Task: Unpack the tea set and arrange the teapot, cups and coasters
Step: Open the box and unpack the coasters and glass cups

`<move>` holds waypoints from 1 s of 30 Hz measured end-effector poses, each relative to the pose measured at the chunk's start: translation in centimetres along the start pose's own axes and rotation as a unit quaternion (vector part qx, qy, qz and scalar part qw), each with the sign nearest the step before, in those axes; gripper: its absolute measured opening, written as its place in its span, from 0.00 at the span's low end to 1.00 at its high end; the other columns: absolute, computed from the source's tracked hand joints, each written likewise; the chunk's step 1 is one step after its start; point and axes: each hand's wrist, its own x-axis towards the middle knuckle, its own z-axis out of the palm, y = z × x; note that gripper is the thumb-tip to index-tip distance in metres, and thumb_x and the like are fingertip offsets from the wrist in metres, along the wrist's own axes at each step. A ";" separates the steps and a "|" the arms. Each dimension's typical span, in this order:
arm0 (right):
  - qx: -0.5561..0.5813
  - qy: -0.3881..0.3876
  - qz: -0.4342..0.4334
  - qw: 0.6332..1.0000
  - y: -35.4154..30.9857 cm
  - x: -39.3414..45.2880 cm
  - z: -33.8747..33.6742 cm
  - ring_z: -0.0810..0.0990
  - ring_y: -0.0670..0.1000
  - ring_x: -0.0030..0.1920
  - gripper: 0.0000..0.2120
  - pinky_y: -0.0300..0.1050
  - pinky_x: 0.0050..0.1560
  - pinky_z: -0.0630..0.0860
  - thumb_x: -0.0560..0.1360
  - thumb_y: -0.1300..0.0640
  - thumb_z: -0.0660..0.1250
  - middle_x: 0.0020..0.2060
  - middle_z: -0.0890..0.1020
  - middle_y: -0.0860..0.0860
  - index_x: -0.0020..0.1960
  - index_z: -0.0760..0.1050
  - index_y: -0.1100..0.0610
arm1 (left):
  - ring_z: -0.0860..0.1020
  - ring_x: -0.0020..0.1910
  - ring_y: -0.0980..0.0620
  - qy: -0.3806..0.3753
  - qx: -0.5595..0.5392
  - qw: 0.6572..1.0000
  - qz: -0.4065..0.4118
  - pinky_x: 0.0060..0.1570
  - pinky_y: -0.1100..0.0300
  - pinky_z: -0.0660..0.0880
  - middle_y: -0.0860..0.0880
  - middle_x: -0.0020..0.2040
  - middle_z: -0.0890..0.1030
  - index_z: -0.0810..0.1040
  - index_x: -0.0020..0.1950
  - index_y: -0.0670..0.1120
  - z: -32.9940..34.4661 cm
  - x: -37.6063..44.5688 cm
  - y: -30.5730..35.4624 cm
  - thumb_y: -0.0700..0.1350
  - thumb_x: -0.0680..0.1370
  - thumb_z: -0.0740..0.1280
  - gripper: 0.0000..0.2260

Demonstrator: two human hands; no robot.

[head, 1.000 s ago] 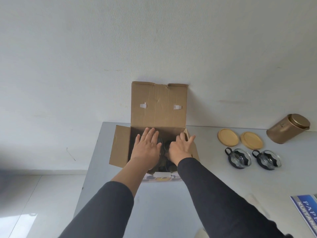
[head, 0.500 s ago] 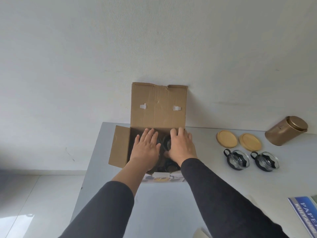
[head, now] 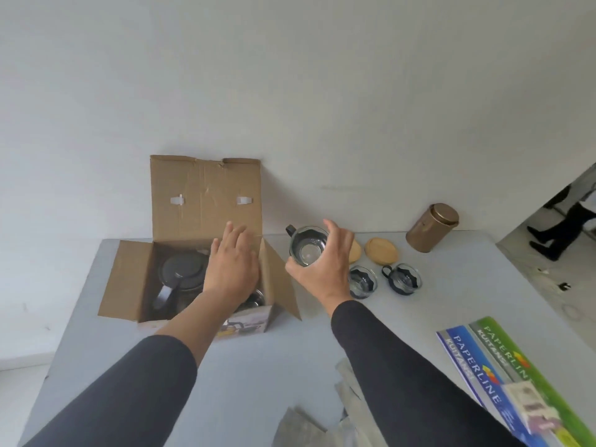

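Grey tabletop (head: 245, 366) standing against a plain white wall, seen in the head view. An open cardboard box (head: 206, 195) is sitting at the table's far left, its rear flap raised against the wall and its side flaps spread outward. Inside the box, a glass teapot (head: 180, 275) with a dark lid and handle is lying in the left part. The left hand (head: 232, 266) is hovering over the box's right part, fingers extended and close together, gripping nothing. The right hand (head: 322, 266) is holding a glass cup (head: 306, 250) with a dark handle just right of the box, above the table, thumb and fingers wrapping around its rim and wall. Beyond this hand, two round wooden coasters (head: 382, 251) are lying side by side, one largely hidden by the hand. Two more glass cups (head: 401, 279) are standing just in front of the coasters. A bronze canister (head: 432, 232) is resting near the wall, right of the coasters. Printed paper packs (head: 503, 379) are lying at the near right edge.
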 end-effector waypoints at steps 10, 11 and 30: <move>-0.034 -0.007 0.091 0.995 14.3 -2.2 -10.6 0.60 0.40 0.52 0.39 0.33 0.54 0.64 0.56 0.47 0.81 0.53 0.65 0.48 0.60 0.67 0.58 | 0.46 0.78 0.49 -0.113 -0.072 0.990 -0.039 0.76 0.53 0.50 0.49 0.77 0.56 0.58 0.75 0.44 14.2 -4.1 13.0 0.42 0.81 0.53 0.21; -0.035 -0.016 0.097 0.995 16.1 -2.5 -11.5 0.62 0.41 0.52 0.39 0.33 0.55 0.65 0.56 0.47 0.81 0.53 0.65 0.47 0.60 0.67 0.57 | 0.45 0.78 0.49 -0.138 -0.063 0.986 -0.066 0.76 0.53 0.50 0.48 0.77 0.54 0.56 0.76 0.44 15.8 -4.6 13.8 0.43 0.81 0.53 0.22; 0.003 -0.173 0.155 0.973 29.6 -3.2 -14.3 0.73 0.50 0.59 0.38 0.34 0.55 0.67 0.61 0.53 0.79 0.60 0.70 0.52 0.67 0.67 0.58 | 0.39 0.77 0.47 -0.303 0.090 0.922 -0.224 0.74 0.50 0.54 0.49 0.78 0.38 0.41 0.78 0.44 23.1 -4.5 16.2 0.47 0.80 0.55 0.31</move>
